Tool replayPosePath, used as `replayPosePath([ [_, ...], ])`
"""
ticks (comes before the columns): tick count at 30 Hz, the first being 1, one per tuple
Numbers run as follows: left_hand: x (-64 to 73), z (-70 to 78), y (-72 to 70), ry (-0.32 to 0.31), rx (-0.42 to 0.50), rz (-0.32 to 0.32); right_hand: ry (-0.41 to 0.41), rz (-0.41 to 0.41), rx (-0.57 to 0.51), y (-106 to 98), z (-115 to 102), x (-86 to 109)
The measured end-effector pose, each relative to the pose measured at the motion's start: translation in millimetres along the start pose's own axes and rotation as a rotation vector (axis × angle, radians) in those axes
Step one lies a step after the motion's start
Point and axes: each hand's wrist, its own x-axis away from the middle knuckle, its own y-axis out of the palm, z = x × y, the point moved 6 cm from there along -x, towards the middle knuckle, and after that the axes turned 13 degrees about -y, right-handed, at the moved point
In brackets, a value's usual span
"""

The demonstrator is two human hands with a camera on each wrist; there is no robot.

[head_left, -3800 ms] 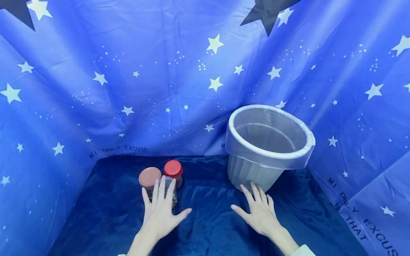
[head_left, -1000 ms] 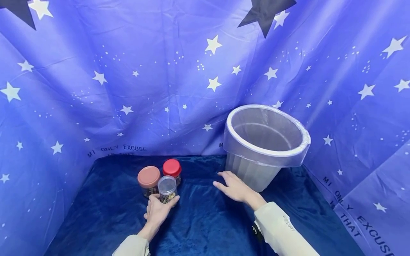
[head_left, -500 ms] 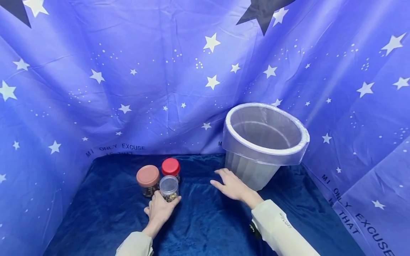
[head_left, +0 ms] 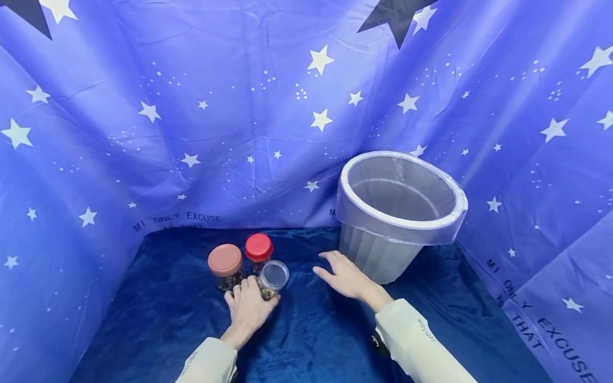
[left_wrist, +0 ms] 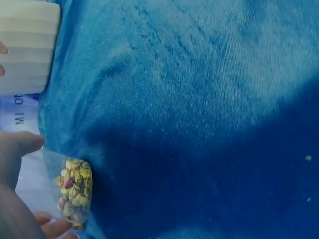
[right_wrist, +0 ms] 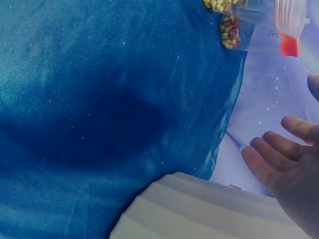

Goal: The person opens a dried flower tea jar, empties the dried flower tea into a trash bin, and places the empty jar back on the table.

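My left hand [head_left: 249,306] grips a small clear jar [head_left: 274,275] with a transparent top, which leans to the right. Yellowish and pink dried flower buds [left_wrist: 75,191] fill its lower part in the left wrist view. Whether its base touches the cloth is unclear. Behind it stand a red-lidded jar [head_left: 259,247] and a wider jar with a salmon-pink lid [head_left: 225,259], both with dark contents. My right hand [head_left: 348,276] holds nothing, its fingers loosely extended beside the ribbed bin; the right wrist view shows these fingers [right_wrist: 271,154] apart from the jars.
A pale ribbed bin [head_left: 373,252] with a clear plastic liner over its rim stands at the back right. Dark blue velvety cloth [head_left: 306,330] covers the table. A blue star-print curtain [head_left: 268,133] hangs behind and at both sides.
From lying spread before the jars, my left hand took hold of the clear jar. In the last half second it moved the jar rightward and tilted it. The right hand barely moved lately.
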Motion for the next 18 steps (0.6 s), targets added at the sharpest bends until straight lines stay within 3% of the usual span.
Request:
replayPosePath([
  [7,-0.1,7.8,0.7,0.155,-0.106,0.031,-0.011,-0.002,0.002,0.3,-6.2,-3.0],
  [13,3.4,15.1,2.0,0.264,-0.113,0.079,0.004,-0.024,-0.001,3.5,-6.0,-2.6],
  [18,6.0,19.7,3.4,0.302,-0.087,0.085,0.003,-0.025,-0.010,4.3,-6.2,-0.4],
])
